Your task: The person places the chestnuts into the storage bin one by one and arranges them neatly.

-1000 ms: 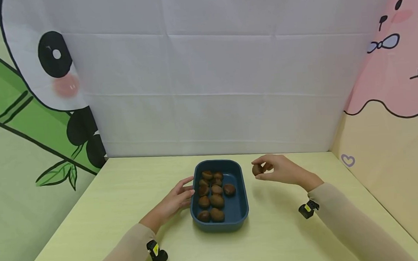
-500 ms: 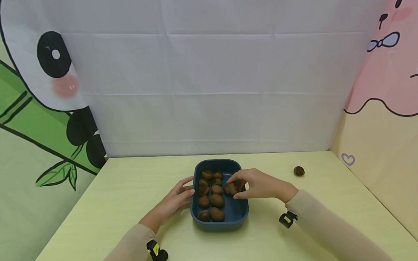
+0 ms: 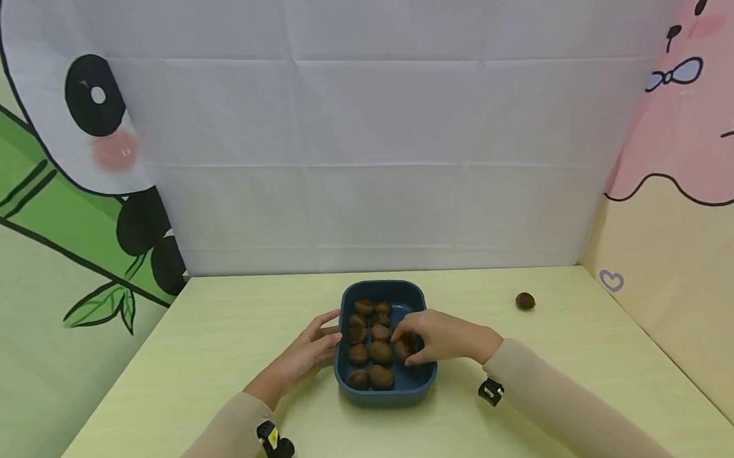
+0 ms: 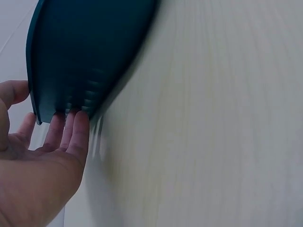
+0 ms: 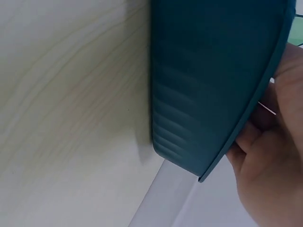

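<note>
A dark blue rectangular box (image 3: 415, 384) stands on the table with several brown chestnuts (image 3: 381, 353) in rows along its left side and middle. My left hand (image 3: 307, 350) rests on the box's left side. In the left wrist view its fairly straight fingers (image 4: 80, 135) touch the outer wall, with the thumb near the rim. Over the right side of the box, my right hand (image 3: 444, 337) reaches in and pinches a chestnut (image 3: 403, 350) low between thumb and fingers. Those fingers partly hide what lies beneath. In the right wrist view the box wall (image 5: 199, 94) hides the fingertips.
One loose chestnut (image 3: 524, 301) lies on the pale wooden table (image 3: 225, 375), to the right of the box. A white cloth backdrop (image 3: 363, 153) rises behind the table, with cartoon-printed panels at left and right.
My right hand has carried a chestnut left from beside the box, then lowered it inside and nearer to me. The loose chestnut behind that hand came into view. My left hand stays put.
</note>
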Action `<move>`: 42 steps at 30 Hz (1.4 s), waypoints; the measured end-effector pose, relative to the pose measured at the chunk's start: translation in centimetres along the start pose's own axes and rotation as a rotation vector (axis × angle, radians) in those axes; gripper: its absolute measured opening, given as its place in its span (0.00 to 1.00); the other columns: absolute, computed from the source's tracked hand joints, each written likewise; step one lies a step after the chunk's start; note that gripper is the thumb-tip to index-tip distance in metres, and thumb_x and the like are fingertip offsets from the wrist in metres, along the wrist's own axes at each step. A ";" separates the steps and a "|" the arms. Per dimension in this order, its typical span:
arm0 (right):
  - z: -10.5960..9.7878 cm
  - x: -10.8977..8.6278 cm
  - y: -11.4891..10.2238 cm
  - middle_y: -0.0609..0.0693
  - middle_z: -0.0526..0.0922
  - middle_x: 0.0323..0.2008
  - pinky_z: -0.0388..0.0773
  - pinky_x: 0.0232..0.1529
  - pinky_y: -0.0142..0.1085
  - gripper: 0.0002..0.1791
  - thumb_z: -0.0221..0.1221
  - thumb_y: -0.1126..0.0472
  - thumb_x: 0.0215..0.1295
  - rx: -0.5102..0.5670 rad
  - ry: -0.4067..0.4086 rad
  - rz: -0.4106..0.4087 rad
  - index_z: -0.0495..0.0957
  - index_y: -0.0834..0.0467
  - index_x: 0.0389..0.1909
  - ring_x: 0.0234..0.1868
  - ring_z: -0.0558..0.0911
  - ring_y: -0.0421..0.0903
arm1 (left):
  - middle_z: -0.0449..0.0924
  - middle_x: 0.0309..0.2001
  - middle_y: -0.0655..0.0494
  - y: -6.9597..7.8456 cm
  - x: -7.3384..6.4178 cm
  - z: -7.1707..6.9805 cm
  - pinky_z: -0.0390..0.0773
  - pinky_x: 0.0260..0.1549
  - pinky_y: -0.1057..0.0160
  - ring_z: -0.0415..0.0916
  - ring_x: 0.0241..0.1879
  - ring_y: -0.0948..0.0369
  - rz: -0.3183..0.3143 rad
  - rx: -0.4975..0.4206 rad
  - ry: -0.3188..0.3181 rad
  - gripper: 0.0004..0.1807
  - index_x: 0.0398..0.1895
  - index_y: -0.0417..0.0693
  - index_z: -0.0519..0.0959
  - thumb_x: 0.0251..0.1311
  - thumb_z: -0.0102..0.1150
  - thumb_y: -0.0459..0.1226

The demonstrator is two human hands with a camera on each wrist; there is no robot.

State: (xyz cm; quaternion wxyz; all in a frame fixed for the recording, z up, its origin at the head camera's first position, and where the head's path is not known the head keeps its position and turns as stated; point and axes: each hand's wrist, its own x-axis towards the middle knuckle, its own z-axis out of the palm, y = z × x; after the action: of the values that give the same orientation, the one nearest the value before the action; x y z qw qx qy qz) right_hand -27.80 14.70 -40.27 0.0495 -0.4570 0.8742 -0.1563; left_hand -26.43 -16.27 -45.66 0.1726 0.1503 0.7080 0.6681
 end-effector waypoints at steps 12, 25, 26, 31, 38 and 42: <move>0.2 0.4 -0.1 0.46 0.82 0.47 0.78 0.48 0.33 0.16 0.71 0.61 0.60 -0.005 -0.044 0.036 0.85 0.55 0.50 0.47 0.80 0.41 | 0.56 0.73 0.34 -0.1 0.1 0.0 0.69 0.64 0.47 0.64 0.68 0.41 0.009 0.003 -0.010 0.35 0.80 0.53 0.50 0.76 0.52 0.42; 0.2 0.3 -0.4 0.48 0.80 0.47 0.78 0.49 0.34 0.14 0.69 0.63 0.62 -0.018 0.006 0.013 0.84 0.57 0.50 0.47 0.79 0.45 | 0.55 0.73 0.34 0.1 0.0 0.0 0.69 0.65 0.47 0.66 0.66 0.42 0.002 0.007 -0.010 0.36 0.79 0.52 0.50 0.75 0.53 0.43; 0.2 0.2 -0.3 0.48 0.80 0.47 0.78 0.49 0.34 0.15 0.68 0.63 0.63 -0.001 0.014 0.012 0.84 0.58 0.50 0.48 0.79 0.46 | 0.55 0.73 0.34 0.1 0.0 0.0 0.69 0.65 0.47 0.66 0.66 0.42 -0.001 0.008 -0.007 0.36 0.79 0.52 0.50 0.75 0.54 0.43; -0.5 -0.3 0.2 0.50 0.81 0.50 0.79 0.51 0.38 0.15 0.65 0.62 0.67 0.051 0.100 0.008 0.82 0.59 0.54 0.50 0.80 0.48 | 0.55 0.73 0.34 0.1 0.0 0.0 0.68 0.65 0.47 0.66 0.67 0.43 -0.007 0.006 0.004 0.36 0.79 0.52 0.51 0.75 0.54 0.43; -2.2 -1.8 2.3 0.50 0.81 0.52 0.79 0.50 0.47 0.16 0.64 0.63 0.68 0.034 0.253 0.062 0.81 0.57 0.56 0.51 0.80 0.52 | 0.54 0.73 0.34 0.2 -0.1 0.1 0.68 0.65 0.48 0.65 0.67 0.43 0.001 -0.008 -0.004 0.36 0.80 0.52 0.50 0.75 0.53 0.42; -3.0 -3.2 4.4 0.52 0.81 0.52 0.78 0.52 0.50 0.17 0.64 0.64 0.67 0.018 0.315 0.119 0.80 0.60 0.56 0.52 0.79 0.54 | 0.54 0.73 0.34 0.2 -0.1 0.1 0.69 0.65 0.47 0.66 0.67 0.43 0.000 -0.011 -0.008 0.35 0.80 0.51 0.49 0.76 0.52 0.41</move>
State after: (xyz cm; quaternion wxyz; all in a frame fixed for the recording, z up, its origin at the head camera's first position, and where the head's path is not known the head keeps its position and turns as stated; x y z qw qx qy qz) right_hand -30.08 20.34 -39.06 -0.0751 -0.3736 0.8953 -0.2306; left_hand -26.32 -16.19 -45.43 0.1763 0.1523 0.7035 0.6714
